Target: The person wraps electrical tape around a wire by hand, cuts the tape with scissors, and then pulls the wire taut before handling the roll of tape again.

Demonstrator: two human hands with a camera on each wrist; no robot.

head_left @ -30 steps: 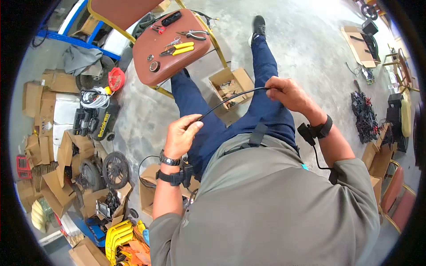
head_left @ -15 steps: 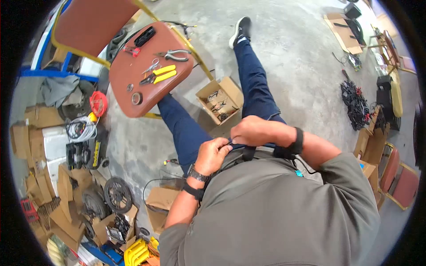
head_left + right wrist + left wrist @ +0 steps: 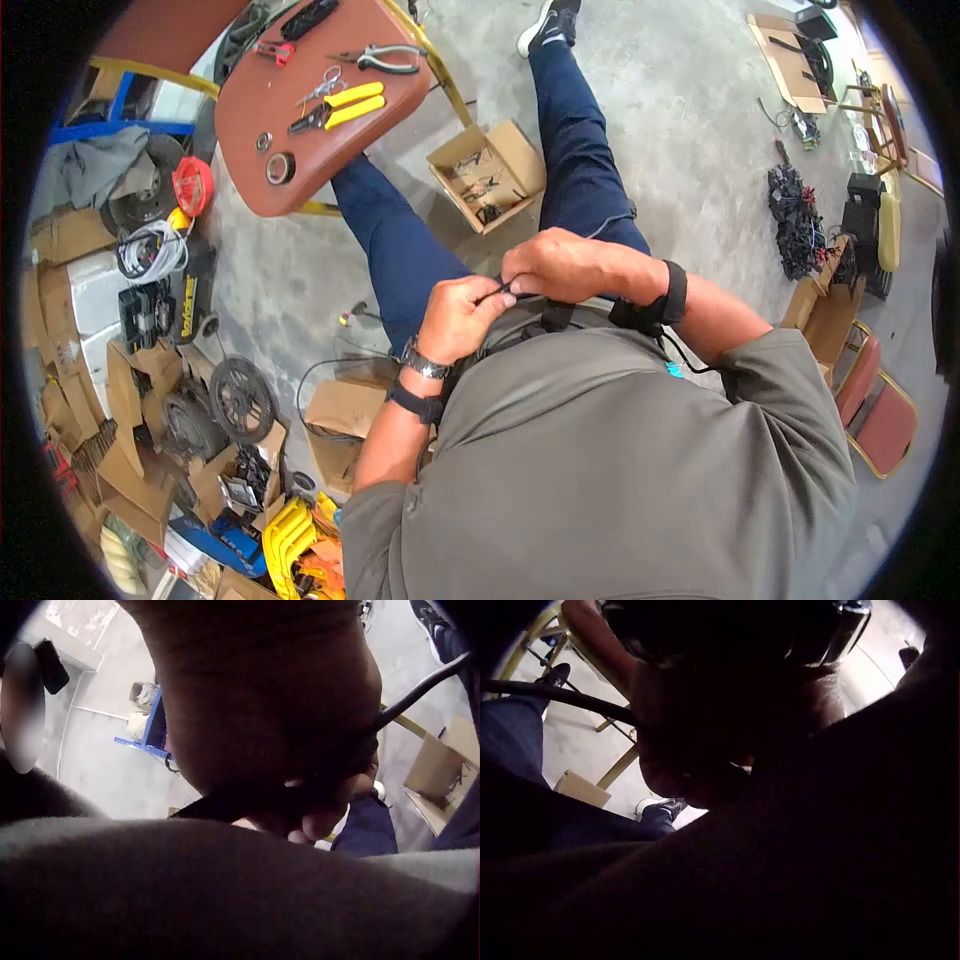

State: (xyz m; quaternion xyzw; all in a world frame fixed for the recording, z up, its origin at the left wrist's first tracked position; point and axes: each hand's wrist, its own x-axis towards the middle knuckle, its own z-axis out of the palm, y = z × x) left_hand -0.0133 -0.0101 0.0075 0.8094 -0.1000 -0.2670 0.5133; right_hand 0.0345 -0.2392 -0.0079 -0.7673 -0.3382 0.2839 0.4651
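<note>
A black cable (image 3: 492, 294) is pinched between both hands in front of the waist in the head view. The left hand (image 3: 455, 318) grips it with thumb and fingertips. Close against it, the right hand (image 3: 560, 267) bends over and pinches the cable too. In the right wrist view, a length of cable (image 3: 424, 688) runs out past the shadowed right hand (image 3: 262, 712). The left wrist view is very dark, with the cable (image 3: 570, 696) entering the left hand (image 3: 667, 742) from the left. The exact grip is partly hidden behind the fingers.
A brown chair seat (image 3: 235, 125) holds pliers (image 3: 395, 66), yellow-handled wire strippers (image 3: 352, 104), scissors (image 3: 325, 84) and a tape roll (image 3: 280, 168). An open cardboard box (image 3: 520, 160) stands between the legs. Wheels (image 3: 243, 400) and cartons crowd the left side.
The hands were wide apart with the cable stretched between them; they have come together and drawn in toward the waist. The head view has shifted, with the chair now further up and left.
</note>
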